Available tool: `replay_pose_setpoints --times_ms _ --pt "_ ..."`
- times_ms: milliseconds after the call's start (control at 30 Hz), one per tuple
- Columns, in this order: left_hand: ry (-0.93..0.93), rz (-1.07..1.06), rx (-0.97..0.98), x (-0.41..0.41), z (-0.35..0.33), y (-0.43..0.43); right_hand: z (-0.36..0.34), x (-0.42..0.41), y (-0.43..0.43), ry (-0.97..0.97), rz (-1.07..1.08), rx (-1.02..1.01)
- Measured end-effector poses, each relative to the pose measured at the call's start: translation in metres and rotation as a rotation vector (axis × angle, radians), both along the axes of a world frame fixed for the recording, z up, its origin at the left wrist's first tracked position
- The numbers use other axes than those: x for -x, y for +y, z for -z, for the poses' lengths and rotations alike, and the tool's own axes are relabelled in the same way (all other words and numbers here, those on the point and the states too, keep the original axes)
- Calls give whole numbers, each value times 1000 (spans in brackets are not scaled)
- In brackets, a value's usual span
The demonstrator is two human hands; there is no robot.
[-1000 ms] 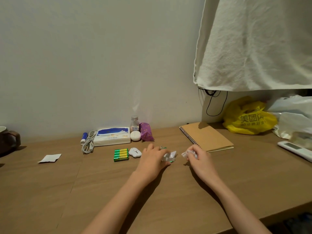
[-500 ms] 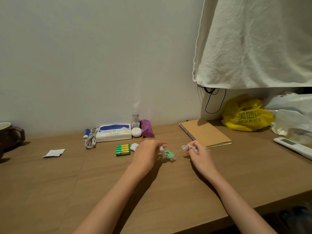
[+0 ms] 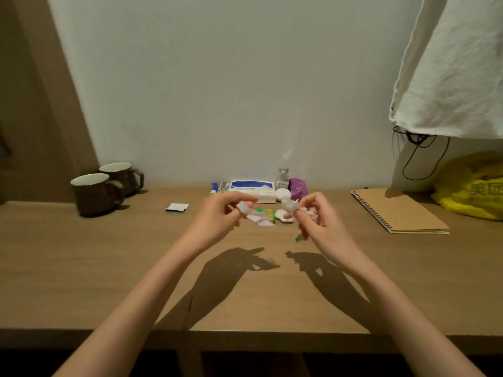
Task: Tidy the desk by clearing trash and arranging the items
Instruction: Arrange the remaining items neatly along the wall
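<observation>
The yellow bag point(image 3: 462, 205) bears "美团", cut by the frame edge.

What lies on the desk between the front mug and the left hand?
Head view: a white paper scrap lies flat, apart from front mug and left hand.

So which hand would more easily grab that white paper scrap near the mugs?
Left, probably. The left hand is nearer the white scrap, on its side; the right hand would have to cross over. Both hold wrappers.

Yellow bag point(image 3: 471, 197) cut off at rt edge; green batteries point(image 3: 270, 215) mostly hidden behind paper scrap point(image 3: 254, 217).
</observation>
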State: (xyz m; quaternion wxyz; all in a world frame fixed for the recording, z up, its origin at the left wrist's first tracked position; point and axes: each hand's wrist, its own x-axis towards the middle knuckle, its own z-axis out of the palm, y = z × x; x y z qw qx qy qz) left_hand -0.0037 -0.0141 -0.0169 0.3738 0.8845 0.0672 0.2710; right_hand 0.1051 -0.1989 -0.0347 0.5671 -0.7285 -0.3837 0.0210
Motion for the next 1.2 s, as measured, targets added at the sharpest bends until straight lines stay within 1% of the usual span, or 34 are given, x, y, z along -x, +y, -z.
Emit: replay_pose_setpoints --times_ms 100,200,367,467,567,700,800,900,1033,1133,1200 --pt "46 -69 45 51 1 20 -5 36 27 -55 -134 43" --pt "76 -145 102 103 2 32 -5 74 54 -100 -223 61" --pt "119 -252 176 190 15 47 4 142 92 -155 -411 83" --pt "128 -270 212 240 29 51 15 177 107 -146 -552 108" --pt "151 -301 226 278 47 55 35 207 118 -78 -695 163" --pt "223 -293 287 315 86 65 73 232 132 -66 -809 292" --pt "309 -323 350 330 126 76 108 242 142 -42 -845 422" --pt "408 -343 427 336 178 92 153 245 157 22 -829 558" --pt "594 -367 419 336 255 111 222 243 178 164 -761 707" --pt "723 -363 459 336 310 120 263 246 189 192 -691 808" --pt "815 -405 488 334 339 122 284 251 194 217 -662 862"
